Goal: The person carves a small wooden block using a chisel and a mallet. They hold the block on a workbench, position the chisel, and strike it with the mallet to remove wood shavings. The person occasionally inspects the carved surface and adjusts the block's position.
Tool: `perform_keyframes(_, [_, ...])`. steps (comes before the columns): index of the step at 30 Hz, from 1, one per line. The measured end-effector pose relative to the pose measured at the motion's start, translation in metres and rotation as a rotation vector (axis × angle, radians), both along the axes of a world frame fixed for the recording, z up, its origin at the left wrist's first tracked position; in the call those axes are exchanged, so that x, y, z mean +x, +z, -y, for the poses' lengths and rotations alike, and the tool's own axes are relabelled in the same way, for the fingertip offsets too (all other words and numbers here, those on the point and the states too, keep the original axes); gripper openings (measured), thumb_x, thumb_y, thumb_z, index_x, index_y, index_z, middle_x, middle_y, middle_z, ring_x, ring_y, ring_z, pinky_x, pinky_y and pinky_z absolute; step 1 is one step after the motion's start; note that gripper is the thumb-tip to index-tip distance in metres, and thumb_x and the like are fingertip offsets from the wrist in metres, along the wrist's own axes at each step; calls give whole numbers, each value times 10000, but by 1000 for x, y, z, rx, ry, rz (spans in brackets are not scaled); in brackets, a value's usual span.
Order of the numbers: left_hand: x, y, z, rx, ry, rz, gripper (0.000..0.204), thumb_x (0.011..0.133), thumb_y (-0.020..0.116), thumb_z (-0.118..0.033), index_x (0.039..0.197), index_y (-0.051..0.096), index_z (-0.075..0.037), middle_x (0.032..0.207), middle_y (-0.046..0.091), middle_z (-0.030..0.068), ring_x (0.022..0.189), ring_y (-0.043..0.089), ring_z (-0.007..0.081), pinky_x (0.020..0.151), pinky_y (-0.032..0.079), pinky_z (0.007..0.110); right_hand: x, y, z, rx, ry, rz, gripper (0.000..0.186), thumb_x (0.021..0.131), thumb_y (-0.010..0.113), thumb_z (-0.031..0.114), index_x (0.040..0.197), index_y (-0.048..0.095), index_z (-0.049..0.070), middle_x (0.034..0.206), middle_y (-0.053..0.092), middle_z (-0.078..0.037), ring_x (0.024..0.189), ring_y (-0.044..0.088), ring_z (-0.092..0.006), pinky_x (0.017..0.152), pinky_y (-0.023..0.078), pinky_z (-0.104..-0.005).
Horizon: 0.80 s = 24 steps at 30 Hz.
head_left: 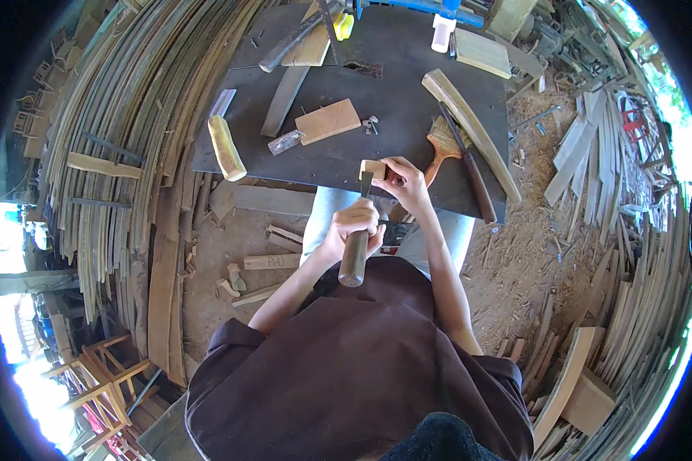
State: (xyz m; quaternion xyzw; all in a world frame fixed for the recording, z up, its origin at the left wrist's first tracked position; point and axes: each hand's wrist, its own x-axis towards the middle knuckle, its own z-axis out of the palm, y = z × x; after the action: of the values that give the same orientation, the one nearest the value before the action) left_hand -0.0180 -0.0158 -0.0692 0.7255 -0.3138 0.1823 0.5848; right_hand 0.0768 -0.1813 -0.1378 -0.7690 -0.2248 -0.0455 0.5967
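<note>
Left hand [356,221] grips chisel [352,261]; right hand [404,184] pinches wood block [374,168] at near table edge [300,178]. Caution: if the block twists, the blade [367,184] could slip into that hand.

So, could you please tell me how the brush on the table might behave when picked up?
The brush would probably bend at its bristles, while its smooth-looking handle should stay stiff; with that broad head, it seems unlikely to roll.
</note>
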Motion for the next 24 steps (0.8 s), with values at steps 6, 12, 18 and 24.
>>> perform_keyframes(6, [6,-2,3,-20,-15,4,292,655,698,91,634,459,-75,638,514,65,638,508,251,634,409,352,-1,-2,0,-13,-6,-34,477,736,858,95,1160,679,-31,968,666,-54,668,540,-63,606,478,-227])
perform_keyframes(12, [1,-8,3,-29,7,15,290,655,703,88,638,464,-75,638,512,65,639,505,251,639,407,353,1,-4,0,-12,-2,12,490,732,861,90,1172,679,-26,1002,672,-62,672,538,-61,612,479,-221])
perform_keyframes(18, [3,-10,1,-17,-19,21,284,657,704,84,639,469,-74,637,510,68,639,510,254,645,411,360,2,-7,0,-13,8,-13,467,743,850,69,1161,672,-38,1015,655,-55,702,527,-60,630,464,-214])
perform_keyframes(24, [2,-12,2,-13,-20,30,279,657,701,85,639,471,-72,643,517,63,647,523,261,654,419,358,1,-5,0,-8,5,1,460,739,851,69,1155,681,-28,1006,660,-57,682,524,-60,616,466,-220])
